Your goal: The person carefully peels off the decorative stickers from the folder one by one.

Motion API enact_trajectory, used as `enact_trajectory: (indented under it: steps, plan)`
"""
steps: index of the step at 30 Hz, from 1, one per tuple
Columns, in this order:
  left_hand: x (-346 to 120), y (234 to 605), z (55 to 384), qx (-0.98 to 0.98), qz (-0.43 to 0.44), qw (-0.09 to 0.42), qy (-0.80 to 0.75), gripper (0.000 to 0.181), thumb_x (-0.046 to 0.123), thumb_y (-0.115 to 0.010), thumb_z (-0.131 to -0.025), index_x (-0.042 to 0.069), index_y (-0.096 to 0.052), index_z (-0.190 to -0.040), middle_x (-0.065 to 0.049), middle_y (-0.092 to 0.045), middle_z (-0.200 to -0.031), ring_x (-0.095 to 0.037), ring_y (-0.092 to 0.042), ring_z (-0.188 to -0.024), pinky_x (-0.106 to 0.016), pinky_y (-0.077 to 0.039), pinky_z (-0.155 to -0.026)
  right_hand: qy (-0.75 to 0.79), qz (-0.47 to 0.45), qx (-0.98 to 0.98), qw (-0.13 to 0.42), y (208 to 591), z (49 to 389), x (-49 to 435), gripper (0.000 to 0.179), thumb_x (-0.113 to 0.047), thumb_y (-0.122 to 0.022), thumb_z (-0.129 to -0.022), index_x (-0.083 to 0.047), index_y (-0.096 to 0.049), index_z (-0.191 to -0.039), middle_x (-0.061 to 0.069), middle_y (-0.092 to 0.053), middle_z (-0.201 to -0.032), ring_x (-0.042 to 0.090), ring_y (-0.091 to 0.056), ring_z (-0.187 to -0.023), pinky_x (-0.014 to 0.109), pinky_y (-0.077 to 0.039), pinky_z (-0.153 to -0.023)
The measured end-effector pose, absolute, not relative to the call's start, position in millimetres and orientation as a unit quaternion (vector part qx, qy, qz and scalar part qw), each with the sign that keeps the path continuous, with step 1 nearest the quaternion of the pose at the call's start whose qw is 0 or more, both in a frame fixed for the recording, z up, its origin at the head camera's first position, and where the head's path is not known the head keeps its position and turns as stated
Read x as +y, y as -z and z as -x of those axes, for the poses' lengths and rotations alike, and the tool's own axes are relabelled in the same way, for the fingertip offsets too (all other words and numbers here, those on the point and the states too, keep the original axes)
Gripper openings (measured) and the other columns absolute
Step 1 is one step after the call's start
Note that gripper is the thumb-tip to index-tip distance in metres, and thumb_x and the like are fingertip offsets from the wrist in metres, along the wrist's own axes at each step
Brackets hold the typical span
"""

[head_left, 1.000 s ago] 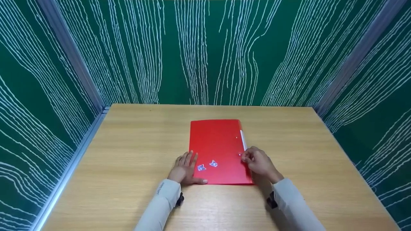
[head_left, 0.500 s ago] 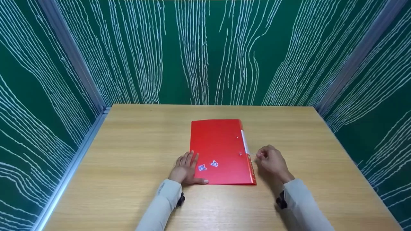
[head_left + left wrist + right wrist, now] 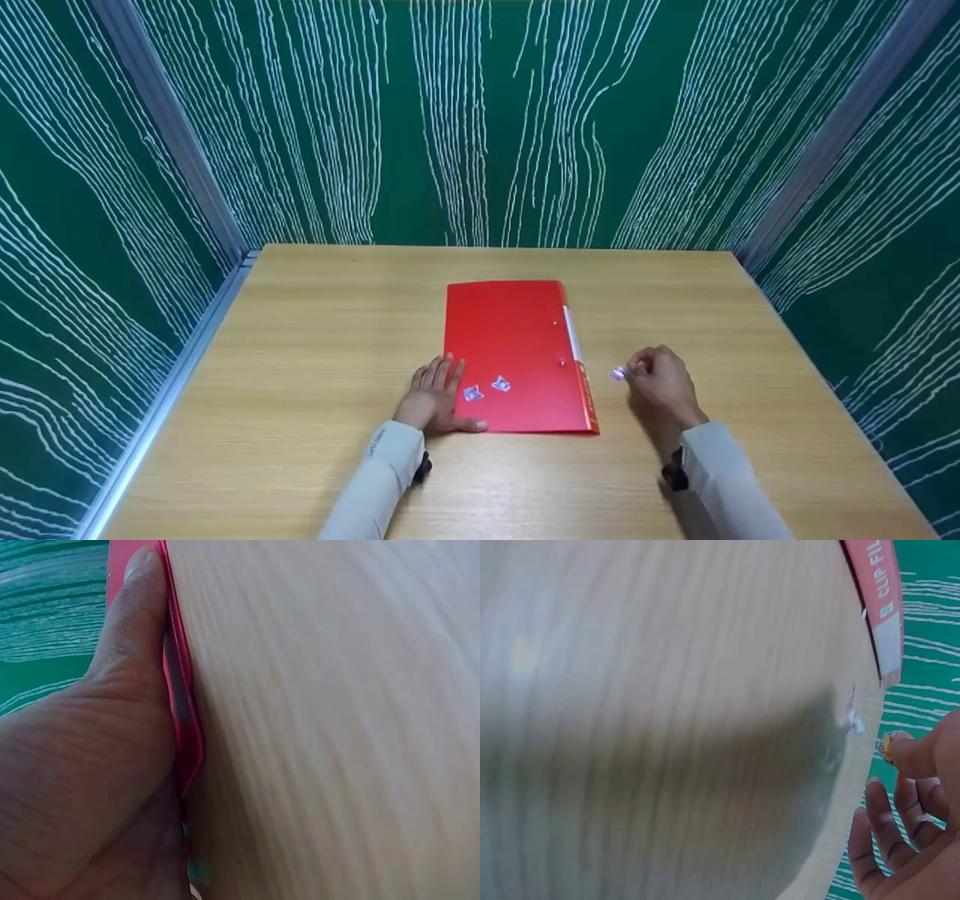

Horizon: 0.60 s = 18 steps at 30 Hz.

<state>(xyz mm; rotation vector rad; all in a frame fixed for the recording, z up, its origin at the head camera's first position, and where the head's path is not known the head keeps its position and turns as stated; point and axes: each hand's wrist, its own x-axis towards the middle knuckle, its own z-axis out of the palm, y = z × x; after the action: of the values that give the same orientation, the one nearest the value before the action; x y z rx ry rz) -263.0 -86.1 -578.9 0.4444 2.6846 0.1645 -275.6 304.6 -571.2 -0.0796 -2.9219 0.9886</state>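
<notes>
A red clip file (image 3: 510, 330) lies closed on the table, its spine to the right. Two small fox-like stickers, a left one (image 3: 472, 393) and a right one (image 3: 501, 383), are on its cover near the front. My left hand (image 3: 431, 397) rests flat on the file's lower left corner, with the thumb along the front edge. To the right of the file, my right hand (image 3: 662, 382) pinches a small yellow sticker (image 3: 887, 748) at the thumb tip. Just left of those fingertips is a small shiny purple-white piece (image 3: 618, 373), which shows over the tabletop in the right wrist view.
The wooden table (image 3: 322, 330) extends on all sides of the file. Green panels with white wavy lines (image 3: 442, 120) enclose it at the back and both sides. Metal posts (image 3: 169, 120) stand at the corners.
My right hand has drawn away from the file's right edge, further right over the table. The spine and the shiny purple-white piece now show. My left hand has stayed in place.
</notes>
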Motion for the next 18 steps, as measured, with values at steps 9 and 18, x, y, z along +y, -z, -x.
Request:
enact_trajectory:
  steps: [9,18]
  plan:
    - [-88.7,594.8,269.7,0.962,-0.170,0.198,-0.084,0.122,0.080,-0.057,-0.077,0.016,0.004,-0.161,-0.010,0.003,-0.169,-0.034,0.000,-0.156,-0.053,-0.003,-0.127,-0.308,0.038,-0.950,0.035,577.5,273.4,316.5,0.017,-0.011,-0.058,-0.095,0.000,-0.068,-0.104,0.017,-0.053,-0.103,0.026,-0.054,-0.086,0.029,-0.043,-0.065]
    - [-88.9,597.1,271.7,0.958,-0.167,0.210,-0.098,0.124,0.081,-0.057,-0.076,0.016,0.007,-0.160,-0.009,0.009,-0.169,-0.034,0.005,-0.156,-0.054,0.000,-0.127,-0.301,0.036,-0.953,0.021,582.7,272.3,322.2,0.017,-0.011,-0.057,-0.097,0.000,-0.068,-0.104,0.016,-0.054,-0.101,0.025,-0.055,-0.085,0.029,-0.043,-0.066]
